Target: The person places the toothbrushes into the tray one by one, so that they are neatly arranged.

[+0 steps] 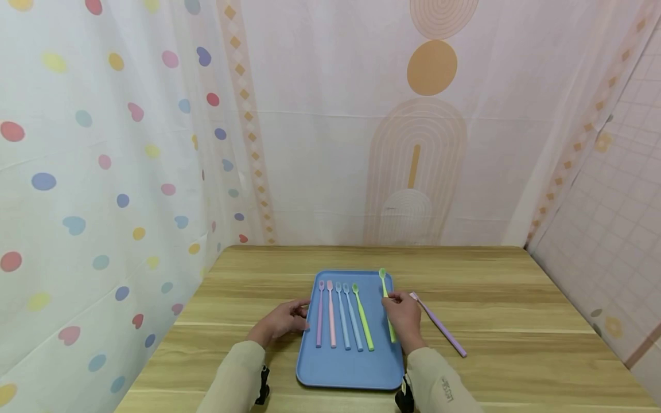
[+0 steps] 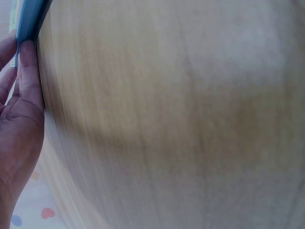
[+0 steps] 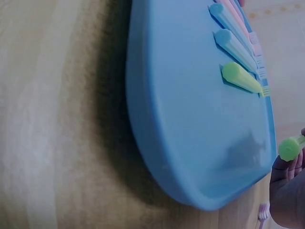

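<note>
On the table lies a blue tray (image 1: 351, 367) bearing a row of toothbrushes: a purple toothbrush (image 1: 319, 321), a pink toothbrush (image 1: 331, 321), two light blue ones and a green toothbrush (image 1: 364, 321). My left hand (image 1: 281, 322) holds the tray's left rim, which passes between its fingers in the left wrist view. Over the tray's right side, my right hand (image 1: 405, 318) pinches another green toothbrush (image 3: 289, 149) by its handle, raised above the tray floor and casting a shadow there. Part of that handle is hidden behind the fingers.
Right of the tray, a second purple toothbrush (image 1: 444, 330) lies slanted on the wooden table (image 1: 248, 275). A patterned curtain (image 1: 320, 172) hangs along the table's back, and a dotted curtain (image 1: 103, 229) hangs at the left.
</note>
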### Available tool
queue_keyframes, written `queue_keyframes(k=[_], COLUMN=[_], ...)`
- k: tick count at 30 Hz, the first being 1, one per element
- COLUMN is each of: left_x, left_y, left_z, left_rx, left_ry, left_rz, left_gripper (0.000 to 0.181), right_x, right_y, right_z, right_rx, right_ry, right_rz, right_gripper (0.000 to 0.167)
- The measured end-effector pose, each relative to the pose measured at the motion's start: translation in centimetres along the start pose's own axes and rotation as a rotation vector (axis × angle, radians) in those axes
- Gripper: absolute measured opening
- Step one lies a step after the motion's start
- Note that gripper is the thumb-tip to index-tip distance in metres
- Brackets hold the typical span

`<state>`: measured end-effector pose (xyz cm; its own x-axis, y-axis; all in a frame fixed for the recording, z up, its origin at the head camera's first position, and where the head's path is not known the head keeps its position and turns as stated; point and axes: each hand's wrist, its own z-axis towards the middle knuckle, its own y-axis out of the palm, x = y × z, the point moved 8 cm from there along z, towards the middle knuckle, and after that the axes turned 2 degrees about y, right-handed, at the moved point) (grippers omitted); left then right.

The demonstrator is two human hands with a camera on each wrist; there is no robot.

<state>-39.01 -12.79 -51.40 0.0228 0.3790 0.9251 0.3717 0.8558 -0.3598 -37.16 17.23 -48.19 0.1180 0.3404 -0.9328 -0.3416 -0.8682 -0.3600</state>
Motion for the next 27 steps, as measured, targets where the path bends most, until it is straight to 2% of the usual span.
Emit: queue_keyframes(k=[15,27], left_x=[0.0,0.2], left_y=[-0.2,-0.1], left_z=[0.0,-0.1], left_rx=[0.011,0.004], left_ry=[-0.008,-0.001], left_rz=[0.0,0.002], left_gripper=[0.069,0.069], right_x=[-0.1,-0.6], right_y=[1.3,3.0], right_z=[-0.2,-1.1], right_rx=[0.002,-0.027], right_ry=[-0.042,-0.051], right_rz=[-0.002,-0.029], right_gripper=[0.023,0.023])
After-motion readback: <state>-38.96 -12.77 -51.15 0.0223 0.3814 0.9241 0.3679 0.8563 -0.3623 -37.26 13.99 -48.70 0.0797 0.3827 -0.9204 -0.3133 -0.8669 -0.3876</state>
